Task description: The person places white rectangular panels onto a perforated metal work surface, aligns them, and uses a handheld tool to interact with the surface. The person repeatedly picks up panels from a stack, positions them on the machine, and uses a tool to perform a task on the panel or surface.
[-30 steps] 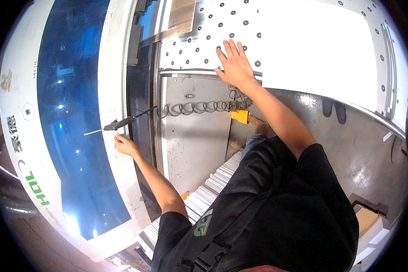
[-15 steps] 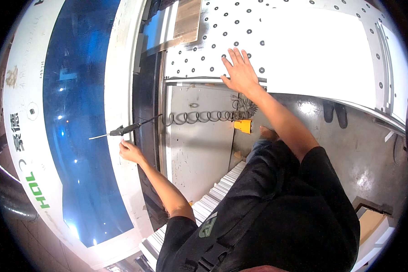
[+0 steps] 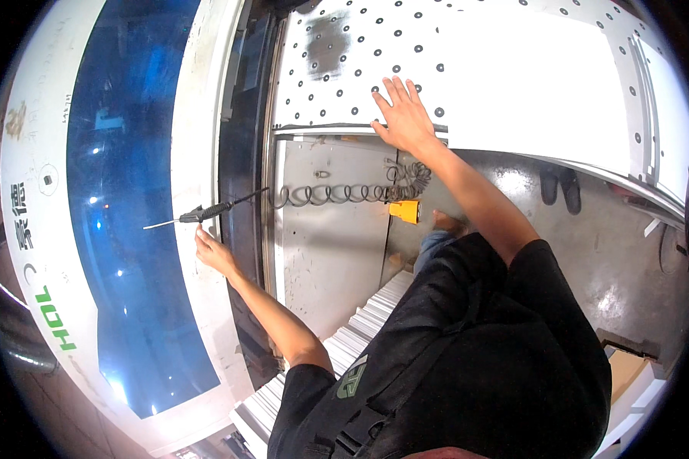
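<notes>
My left hand [image 3: 216, 251] reaches to the white ledge [image 3: 199, 153] of a large machine. Its fingertips are at the underside of a black air blow gun [image 3: 200, 215] with a thin metal nozzle; its fingers look stretched rather than wrapped round it. From the gun's rear a black coiled hose [image 3: 333, 195] runs to the right. My right hand [image 3: 406, 118] lies palm down, fingers spread, near the front edge of a white worktable [image 3: 360, 96] dotted with black rings. Nothing is in it. A dark grey smudge [image 3: 328, 46] marks the tabletop beyond it.
A blue window [image 3: 130, 191] fills the machine's side. A white panel [image 3: 536, 84] covers the table's right part. Below the hose are a grey cabinet panel [image 3: 329, 245] and a yellow object [image 3: 404, 211]. Stacked white strips [image 3: 360, 325] stand by my body; dark shoes [image 3: 560, 190] are on the floor.
The wood-patterned board at the far left of the table has left the view, exposing the dark smudge. My left fingertips have come slightly closer to the blow gun. The right hand stays spread.
</notes>
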A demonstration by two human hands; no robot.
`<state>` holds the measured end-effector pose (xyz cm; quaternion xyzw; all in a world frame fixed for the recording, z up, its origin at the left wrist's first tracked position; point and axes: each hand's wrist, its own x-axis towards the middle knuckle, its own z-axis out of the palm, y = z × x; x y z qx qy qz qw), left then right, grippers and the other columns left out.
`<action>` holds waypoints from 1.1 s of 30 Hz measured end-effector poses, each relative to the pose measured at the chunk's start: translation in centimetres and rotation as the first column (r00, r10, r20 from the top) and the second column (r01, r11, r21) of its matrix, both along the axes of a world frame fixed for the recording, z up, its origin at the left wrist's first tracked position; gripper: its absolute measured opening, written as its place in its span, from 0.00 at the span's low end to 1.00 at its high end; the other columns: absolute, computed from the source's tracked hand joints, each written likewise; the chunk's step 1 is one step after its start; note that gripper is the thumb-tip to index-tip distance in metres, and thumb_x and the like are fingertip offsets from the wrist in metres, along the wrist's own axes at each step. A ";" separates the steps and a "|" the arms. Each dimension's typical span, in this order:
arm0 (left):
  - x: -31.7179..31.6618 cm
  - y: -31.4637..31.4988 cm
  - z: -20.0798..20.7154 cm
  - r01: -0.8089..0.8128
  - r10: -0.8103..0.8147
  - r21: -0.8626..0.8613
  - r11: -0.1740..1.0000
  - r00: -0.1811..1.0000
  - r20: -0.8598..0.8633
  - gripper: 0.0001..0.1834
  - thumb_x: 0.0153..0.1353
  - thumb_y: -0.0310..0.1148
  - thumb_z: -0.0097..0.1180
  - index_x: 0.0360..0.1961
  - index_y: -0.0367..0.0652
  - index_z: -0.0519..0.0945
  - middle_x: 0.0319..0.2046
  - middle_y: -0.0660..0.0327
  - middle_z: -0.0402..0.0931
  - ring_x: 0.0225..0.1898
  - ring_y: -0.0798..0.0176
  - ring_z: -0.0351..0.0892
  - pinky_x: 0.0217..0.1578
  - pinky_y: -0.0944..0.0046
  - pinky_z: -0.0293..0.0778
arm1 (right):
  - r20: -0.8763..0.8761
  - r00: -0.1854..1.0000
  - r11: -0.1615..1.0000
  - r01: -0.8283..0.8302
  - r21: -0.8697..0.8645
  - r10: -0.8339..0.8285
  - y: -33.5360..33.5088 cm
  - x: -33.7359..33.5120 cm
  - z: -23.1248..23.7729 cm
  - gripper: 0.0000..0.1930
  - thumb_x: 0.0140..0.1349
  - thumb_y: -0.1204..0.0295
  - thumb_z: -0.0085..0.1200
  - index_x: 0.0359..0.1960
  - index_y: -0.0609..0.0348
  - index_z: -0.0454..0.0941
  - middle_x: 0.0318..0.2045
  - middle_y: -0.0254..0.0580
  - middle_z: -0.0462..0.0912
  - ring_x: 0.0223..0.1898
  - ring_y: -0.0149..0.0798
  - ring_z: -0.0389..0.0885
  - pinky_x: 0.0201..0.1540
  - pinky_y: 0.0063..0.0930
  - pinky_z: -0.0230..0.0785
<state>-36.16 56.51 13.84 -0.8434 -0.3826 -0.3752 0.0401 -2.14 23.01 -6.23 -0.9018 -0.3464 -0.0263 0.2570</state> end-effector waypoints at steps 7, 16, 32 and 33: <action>-0.5 0.5 0.3 -0.010 0.017 0.114 0.993 0.998 -0.061 0.32 0.77 0.51 0.37 0.49 0.32 0.84 0.40 0.36 0.82 0.41 0.33 0.79 0.45 0.41 0.70 | 0.021 1.000 1.000 -0.018 0.013 0.018 0.1 -0.1 -0.2 0.33 0.69 0.50 0.49 0.69 0.58 0.68 0.73 0.58 0.60 0.77 0.55 0.51 0.78 0.52 0.39; 0.6 -0.6 0.2 -0.060 0.068 0.160 0.985 0.996 -0.049 0.32 0.77 0.50 0.40 0.36 0.27 0.81 0.28 0.35 0.78 0.30 0.30 0.74 0.35 0.38 0.65 | 0.013 1.000 1.000 -0.016 -0.006 0.016 -0.1 0.0 -0.1 0.33 0.69 0.51 0.48 0.69 0.59 0.68 0.73 0.58 0.60 0.77 0.55 0.51 0.78 0.52 0.38; 1.0 -0.9 0.2 -0.115 0.124 0.161 0.980 0.991 -0.050 0.32 0.75 0.52 0.41 0.35 0.29 0.82 0.27 0.38 0.80 0.30 0.32 0.75 0.33 0.39 0.66 | 0.024 1.000 1.000 -0.004 -0.003 0.004 0.0 0.2 0.3 0.32 0.68 0.52 0.48 0.67 0.60 0.70 0.71 0.59 0.63 0.75 0.55 0.55 0.77 0.54 0.42; 1.0 -0.9 0.2 -0.120 0.131 0.168 0.978 0.990 -0.054 0.32 0.75 0.52 0.42 0.35 0.29 0.82 0.27 0.38 0.80 0.30 0.32 0.76 0.33 0.39 0.66 | 0.024 1.000 1.000 -0.004 -0.005 0.004 0.0 0.2 0.4 0.31 0.69 0.52 0.48 0.67 0.60 0.70 0.71 0.59 0.63 0.75 0.55 0.55 0.77 0.54 0.42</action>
